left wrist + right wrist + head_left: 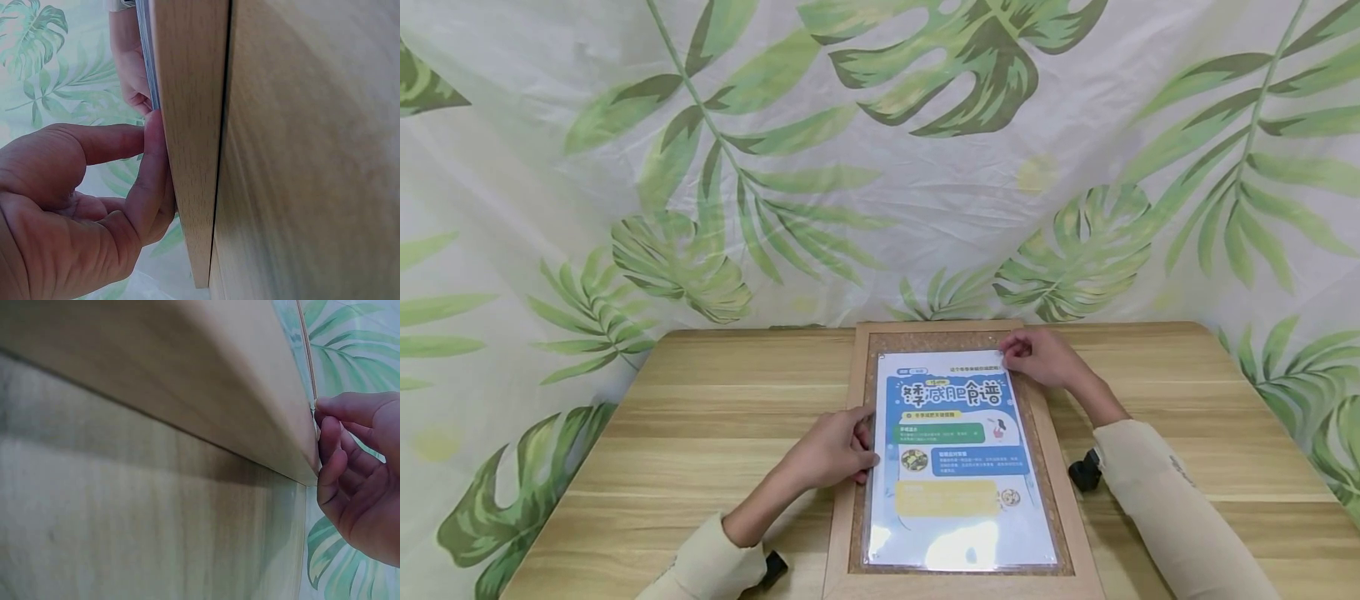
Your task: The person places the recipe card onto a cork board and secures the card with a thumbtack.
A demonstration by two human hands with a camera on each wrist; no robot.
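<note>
A laminated poster (955,533) with blue, green and yellow blocks and Chinese lettering lies on a wood-framed cork board (842,533). My left hand (835,448) is at the poster's left edge; in the left wrist view, the thumb and forefinger of that left hand (94,194) pinch the edge just above the frame. At the upper right corner, my right hand (1037,357) has its fingertips together on the poster. The right wrist view has the right hand (362,462) pinching at the sheet's thin edge, the other fingers curled beside the frame. Its fingertips partly hide that corner.
The board lies on a wood-grain table (737,383), its far end near the back edge. Behind hangs a white curtain (925,208) with green leaf prints. Black wrist devices show at the left cuff (718,558) and the right cuff (1131,450).
</note>
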